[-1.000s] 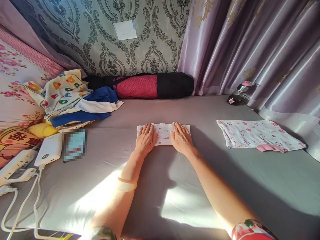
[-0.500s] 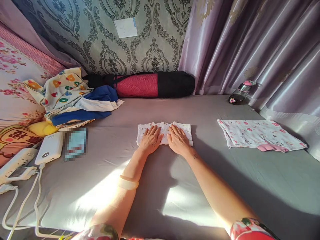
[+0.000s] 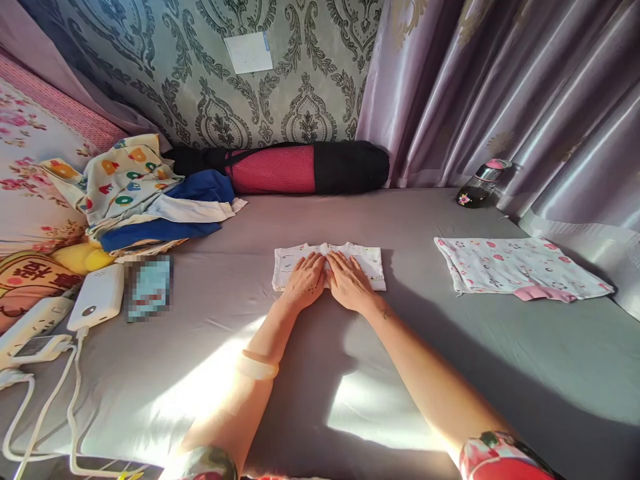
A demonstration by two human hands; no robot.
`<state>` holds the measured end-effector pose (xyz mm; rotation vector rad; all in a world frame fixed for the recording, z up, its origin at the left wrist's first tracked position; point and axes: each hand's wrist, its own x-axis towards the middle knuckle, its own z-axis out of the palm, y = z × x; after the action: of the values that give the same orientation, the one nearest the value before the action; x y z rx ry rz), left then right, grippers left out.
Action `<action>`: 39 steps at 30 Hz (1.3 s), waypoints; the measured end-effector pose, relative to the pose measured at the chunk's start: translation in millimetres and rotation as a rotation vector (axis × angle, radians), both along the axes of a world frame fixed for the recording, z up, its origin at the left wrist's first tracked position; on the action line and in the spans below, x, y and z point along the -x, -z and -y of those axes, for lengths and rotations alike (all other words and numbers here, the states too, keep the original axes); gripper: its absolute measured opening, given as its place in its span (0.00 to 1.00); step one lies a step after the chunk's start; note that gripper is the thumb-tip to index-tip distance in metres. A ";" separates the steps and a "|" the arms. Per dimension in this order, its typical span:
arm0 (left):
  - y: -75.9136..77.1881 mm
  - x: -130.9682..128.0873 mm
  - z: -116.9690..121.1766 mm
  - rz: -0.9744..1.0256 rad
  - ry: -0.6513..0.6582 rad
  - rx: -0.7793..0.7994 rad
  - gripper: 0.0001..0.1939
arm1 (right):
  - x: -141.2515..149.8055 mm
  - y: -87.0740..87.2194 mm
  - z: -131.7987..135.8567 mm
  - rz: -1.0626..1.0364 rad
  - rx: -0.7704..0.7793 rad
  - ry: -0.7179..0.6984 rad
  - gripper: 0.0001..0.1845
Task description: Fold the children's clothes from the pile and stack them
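Observation:
A small white folded garment (image 3: 287, 265) with a faint print lies flat on the grey bed sheet (image 3: 300, 373). My left hand (image 3: 305, 280) rests palm down on its middle, fingers stretched out. Beside it, my right hand (image 3: 349, 279) lies flat on the same cloth, fingers extended, the two hands nearly touching. Parts of the garment under the palms are hidden. Farther right lies another folded white cloth (image 3: 515, 263) with a pink print and a pink patch at its near edge.
A heap of clothes (image 3: 135, 193) lies at the left back, near a red and black rolled bag (image 3: 280, 168) along the wall. A power bank (image 3: 97, 297), a power strip (image 3: 40, 323) and cables occupy the left. A dark bottle (image 3: 483, 185) stands by the purple curtain (image 3: 450, 100).
Both hands have slid inward across the folded garment and now lie close together at its middle. The garment keeps its place and shape.

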<state>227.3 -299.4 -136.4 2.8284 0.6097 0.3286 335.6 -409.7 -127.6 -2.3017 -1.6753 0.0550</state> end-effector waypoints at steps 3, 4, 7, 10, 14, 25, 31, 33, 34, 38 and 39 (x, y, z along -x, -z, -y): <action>0.7 -1.1 -2.0 -0.020 0.003 0.041 0.24 | 0.4 2.9 -0.6 -0.011 -0.006 -0.004 0.30; 0.7 -1.2 -2.4 -0.019 0.002 0.046 0.24 | 0.2 4.2 -0.7 -0.007 -0.013 -0.002 0.30; 0.3 -1.2 -3.3 0.007 0.007 0.057 0.24 | -0.5 7.6 -1.0 0.013 -0.027 0.001 0.29; -1.8 1.1 -5.4 0.092 0.013 0.076 0.22 | -1.1 7.3 -0.8 0.029 -0.001 0.005 0.29; -9.3 10.5 -12.1 0.226 -0.166 0.061 0.21 | -0.2 -4.1 -3.0 0.024 0.078 0.005 0.29; -6.4 30.4 -36.3 0.334 -0.741 0.224 0.16 | 23.3 -11.4 -40.9 0.054 0.065 0.051 0.30; -0.8 30.7 -46.1 0.385 -0.741 0.357 0.16 | 25.2 10.9 -43.0 0.100 -0.019 0.075 0.30; -0.2 32.1 -49.3 0.459 -0.755 0.431 0.16 | 24.4 13.7 -43.2 0.108 -0.023 0.072 0.30; -0.1 32.9 -50.7 0.505 -0.768 0.472 0.15 | 23.8 14.2 -43.3 0.112 -0.026 0.071 0.30; -0.1 36.0 -56.0 0.678 -0.867 0.607 0.15 | 23.0 10.9 -43.4 0.109 -0.012 0.068 0.29; 0.0 36.4 -57.3 0.713 -0.895 0.630 0.15 | 23.6 8.7 -43.6 0.105 0.000 0.069 0.29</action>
<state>190.8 -242.1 -136.5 1.5441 1.4239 1.0029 312.1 -366.1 -136.3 -2.3987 -1.6424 -0.0825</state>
